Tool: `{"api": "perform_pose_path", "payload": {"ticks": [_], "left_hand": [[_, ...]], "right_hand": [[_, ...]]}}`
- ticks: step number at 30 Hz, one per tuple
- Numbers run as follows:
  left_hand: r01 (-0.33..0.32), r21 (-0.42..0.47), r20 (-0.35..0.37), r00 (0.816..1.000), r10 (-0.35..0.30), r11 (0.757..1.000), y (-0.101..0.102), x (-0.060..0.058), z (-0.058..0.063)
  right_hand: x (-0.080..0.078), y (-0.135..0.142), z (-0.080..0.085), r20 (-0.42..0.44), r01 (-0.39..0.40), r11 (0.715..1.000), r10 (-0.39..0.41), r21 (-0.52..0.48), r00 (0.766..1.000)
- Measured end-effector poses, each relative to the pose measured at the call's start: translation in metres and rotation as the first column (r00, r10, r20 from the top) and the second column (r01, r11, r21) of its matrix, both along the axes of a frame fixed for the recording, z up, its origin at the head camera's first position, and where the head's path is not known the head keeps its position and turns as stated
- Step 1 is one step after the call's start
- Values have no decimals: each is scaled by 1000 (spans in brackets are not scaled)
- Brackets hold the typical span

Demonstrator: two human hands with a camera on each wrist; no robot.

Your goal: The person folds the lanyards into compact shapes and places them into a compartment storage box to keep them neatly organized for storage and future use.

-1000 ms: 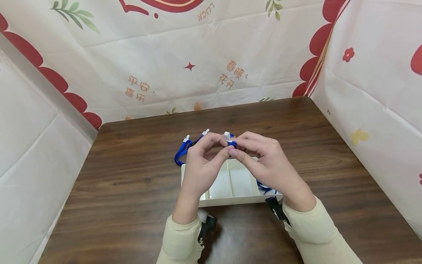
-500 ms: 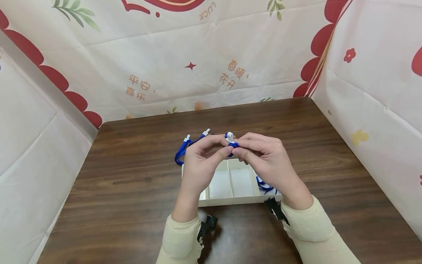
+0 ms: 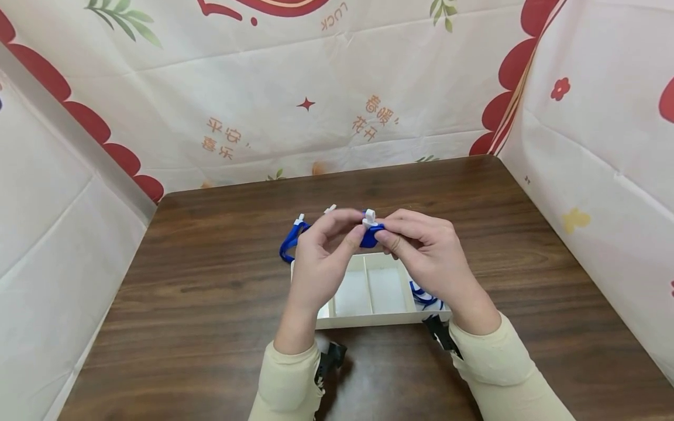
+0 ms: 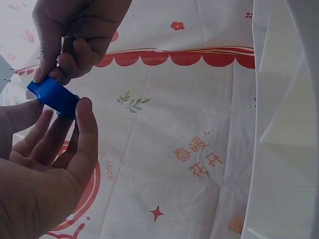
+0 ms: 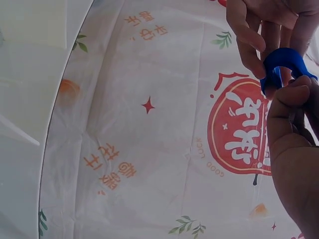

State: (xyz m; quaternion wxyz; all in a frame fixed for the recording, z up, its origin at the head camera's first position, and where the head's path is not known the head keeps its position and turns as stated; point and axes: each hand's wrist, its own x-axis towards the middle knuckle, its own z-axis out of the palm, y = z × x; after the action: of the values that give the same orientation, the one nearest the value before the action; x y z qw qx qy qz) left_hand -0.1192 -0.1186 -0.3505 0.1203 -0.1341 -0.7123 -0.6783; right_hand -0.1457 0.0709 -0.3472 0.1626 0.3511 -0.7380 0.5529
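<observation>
Blue strap (image 3: 371, 237) with white clip (image 3: 370, 217) — between both hands (image 3: 325, 254) (image 3: 433, 254).

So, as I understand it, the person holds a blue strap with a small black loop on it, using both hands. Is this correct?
Not quite: the small loop is white, not black, as the head view shows. The rest is right: the left hand and right hand both hold the blue strap.

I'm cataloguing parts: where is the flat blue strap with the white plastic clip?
In the head view, the blue strap is just right of centre, held between the left hand and right hand, above the off-white divided plastic tray in the picture.
</observation>
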Motion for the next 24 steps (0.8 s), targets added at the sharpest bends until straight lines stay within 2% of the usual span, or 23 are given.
{"api": "perform_pose_path", "payload": {"ticks": [5, 11, 16, 20, 24], "left_hand": [[-38, -50, -68, 997, 34, 998, 3, 0, 0], [-70, -106, -132, 990, 56, 992, 5, 1, 1], [-46, -98, -118, 992, 34, 994, 4, 2, 2], [-19, -81, -82, 997, 12, 997, 2, 3, 4], [-11, -73, -56, 998, 7, 997, 0, 2, 5]], "right_hand": [[3, 0, 2, -11, 55, 998, -55, 33, 998], [7, -1, 4, -156, 173, 974, -150, 147, 976], [8, -3, 5, -237, 238, 952, -191, 190, 953], [7, -2, 6, -245, 209, 969, -173, 129, 954], [7, 1, 9, -191, 148, 988, -139, 32, 972]]}}
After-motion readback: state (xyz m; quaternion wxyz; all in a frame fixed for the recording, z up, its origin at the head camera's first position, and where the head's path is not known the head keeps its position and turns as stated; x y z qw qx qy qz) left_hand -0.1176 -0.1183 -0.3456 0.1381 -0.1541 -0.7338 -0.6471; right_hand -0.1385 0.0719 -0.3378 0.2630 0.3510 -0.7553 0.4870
